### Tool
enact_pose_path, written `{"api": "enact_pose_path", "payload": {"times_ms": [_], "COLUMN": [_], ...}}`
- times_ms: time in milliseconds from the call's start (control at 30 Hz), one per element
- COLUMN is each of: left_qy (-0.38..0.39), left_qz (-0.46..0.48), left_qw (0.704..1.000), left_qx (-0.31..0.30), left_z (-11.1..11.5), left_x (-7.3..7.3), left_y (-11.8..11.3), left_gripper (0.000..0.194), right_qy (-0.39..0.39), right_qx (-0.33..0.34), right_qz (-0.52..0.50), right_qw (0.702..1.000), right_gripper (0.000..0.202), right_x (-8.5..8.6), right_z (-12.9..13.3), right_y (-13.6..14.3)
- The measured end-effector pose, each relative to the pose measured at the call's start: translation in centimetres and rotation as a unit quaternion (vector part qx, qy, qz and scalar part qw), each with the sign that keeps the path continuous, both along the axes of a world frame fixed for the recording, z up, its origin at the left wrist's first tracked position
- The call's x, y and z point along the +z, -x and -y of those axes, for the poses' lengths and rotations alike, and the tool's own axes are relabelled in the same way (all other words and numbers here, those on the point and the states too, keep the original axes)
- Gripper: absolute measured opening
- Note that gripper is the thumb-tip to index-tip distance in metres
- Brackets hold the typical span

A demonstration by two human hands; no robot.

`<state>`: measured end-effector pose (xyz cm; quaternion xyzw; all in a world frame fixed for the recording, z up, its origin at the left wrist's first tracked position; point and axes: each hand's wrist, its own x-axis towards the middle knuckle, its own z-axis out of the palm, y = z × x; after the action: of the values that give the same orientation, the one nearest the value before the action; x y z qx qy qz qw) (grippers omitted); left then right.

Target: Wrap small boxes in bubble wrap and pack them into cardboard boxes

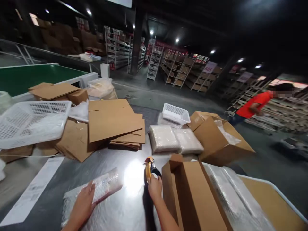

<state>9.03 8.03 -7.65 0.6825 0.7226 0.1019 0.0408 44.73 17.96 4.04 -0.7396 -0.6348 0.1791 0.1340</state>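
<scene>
On the metal table, a flat package in clear bubble wrap lies tilted at the lower left. My left hand grips it, with the thumb and fingers over its near side. My right hand is closed around the handle of a yellow and black tape dispenser, held upright a little above the table. Just right of that hand stands an open brown cardboard box. I cannot make out what the bubble wrap encloses.
Flattened cardboard is stacked at the centre left, beside a white plastic basket. A printed paper strip lies far left. Wrapped bundles, a small white basket and an open carton stand ahead. A person in red is at right.
</scene>
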Motion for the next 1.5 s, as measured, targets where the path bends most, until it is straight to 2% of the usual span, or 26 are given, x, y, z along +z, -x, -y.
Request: {"api": "enact_pose_path", "payload": {"times_ms": [67,167,233,300,433,500,567,667,733,933,1067,1200,1267,1367,1500], "left_qy": [0.009,0.062,0.096,0.129,0.153,0.148,0.134,0.127,0.128,0.127,0.119,0.131,0.144,0.165,0.188], "left_qz": [-0.004,-0.006,-0.015,-0.017,0.002,0.007,0.012,0.029,0.043,0.064,0.070,0.064,0.045,0.015,-0.006], "left_qw": [1.000,0.998,0.995,0.991,0.988,0.989,0.991,0.991,0.990,0.990,0.990,0.989,0.989,0.986,0.982], "left_qx": [-0.006,0.000,0.008,0.020,0.006,-0.010,-0.028,-0.042,-0.040,-0.010,0.011,-0.003,0.006,0.011,-0.032], "left_z": [-0.2,0.5,0.7,0.4,0.4,0.8,1.1,1.2,1.2,1.3,0.8,-0.1,-0.4,-0.8,-1.6], "left_x": [0.6,4.1,6.5,7.7,7.8,7.7,7.9,8.5,8.9,8.4,8.3,8.9,9.2,9.6,10.0], "left_y": [0.2,-0.8,-1.7,-2.1,-1.9,-1.7,-1.4,-1.0,-0.8,-0.4,0.2,0.6,0.7,0.7,0.5], "left_gripper": [0.047,0.049,0.059,0.069,0.080,0.081,0.072,0.052,0.048,0.052,0.074,0.093,0.104,0.114,0.122], "right_qy": [-0.007,-0.004,0.013,0.047,0.112,0.114,0.103,0.094,0.102,0.126,0.135,0.141,0.148,0.164,0.199], "right_qx": [-0.005,0.005,0.009,-0.012,-0.056,-0.033,-0.001,0.037,0.047,0.048,0.046,0.046,0.047,0.045,0.033], "right_qz": [-0.071,-0.192,-0.262,-0.338,-0.434,-0.419,-0.390,-0.349,-0.324,-0.262,-0.251,-0.251,-0.254,-0.263,-0.300], "right_qw": [0.997,0.981,0.965,0.940,0.892,0.900,0.915,0.932,0.939,0.956,0.957,0.957,0.955,0.950,0.932], "right_gripper": [0.018,0.034,0.046,0.053,0.060,0.063,0.065,0.063,0.057,0.043,0.041,0.045,0.052,0.061,0.063], "right_x": [0.7,1.3,1.4,1.5,2.9,3.7,4.1,3.8,3.1,1.3,1.0,1.1,1.2,1.2,0.3], "right_z": [1.0,3.2,4.5,5.3,6.5,6.6,6.2,5.4,5.2,6.4,6.8,7.2,8.2,11.1,14.9], "right_y": [0.7,2.5,4.3,6.6,12.0,14.8,17.5,20.5,21.4,21.1,21.4,21.5,20.6,17.9,14.6]}}
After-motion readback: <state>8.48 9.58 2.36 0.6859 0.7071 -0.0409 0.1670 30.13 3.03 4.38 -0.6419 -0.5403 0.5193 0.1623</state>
